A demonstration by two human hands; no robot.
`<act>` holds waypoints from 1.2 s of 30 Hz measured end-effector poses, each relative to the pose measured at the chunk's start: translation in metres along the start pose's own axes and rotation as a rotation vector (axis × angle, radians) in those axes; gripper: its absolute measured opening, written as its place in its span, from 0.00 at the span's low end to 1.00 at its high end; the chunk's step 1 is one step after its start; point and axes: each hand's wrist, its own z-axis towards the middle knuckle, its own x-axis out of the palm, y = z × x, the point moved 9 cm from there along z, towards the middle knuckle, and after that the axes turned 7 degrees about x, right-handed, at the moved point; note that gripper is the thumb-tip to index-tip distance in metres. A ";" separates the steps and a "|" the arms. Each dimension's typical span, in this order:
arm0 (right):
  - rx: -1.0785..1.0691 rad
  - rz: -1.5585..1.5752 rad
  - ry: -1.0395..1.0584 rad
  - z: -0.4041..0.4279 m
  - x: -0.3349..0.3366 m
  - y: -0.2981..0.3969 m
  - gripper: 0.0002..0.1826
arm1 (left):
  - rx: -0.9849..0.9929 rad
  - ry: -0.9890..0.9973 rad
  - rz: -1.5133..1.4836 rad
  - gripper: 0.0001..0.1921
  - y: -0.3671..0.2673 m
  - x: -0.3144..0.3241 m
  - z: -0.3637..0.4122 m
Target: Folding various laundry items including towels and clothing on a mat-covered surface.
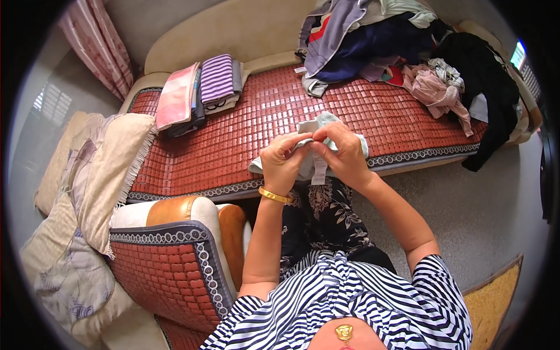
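My left hand [282, 162] pinches the edge of a pale grey-green garment [326, 118] between thumb and fingers. Close beside it, my right hand [343, 151] pinches the same edge, the fingertips of both nearly meeting. The cloth hangs and spreads below and behind my hands over the front edge of a sofa, and a white care label [319, 170] dangles from it. The garment's full shape is hidden by my hands. A yellow bangle [274, 195] circles my left wrist.
Folded clothes lie in two stacks, topped by a pink cloth [177, 96] and a purple striped one [217, 78], on the sofa's red tile mat [262, 105]. Heaped loose clothes [376, 43] lie at right. A padded armrest [175, 212] and fringed cover [118, 153] stand at left.
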 end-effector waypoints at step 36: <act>0.241 0.366 0.290 -0.003 0.007 0.016 0.05 | -0.167 -0.016 -0.260 0.13 -0.031 -0.020 -0.007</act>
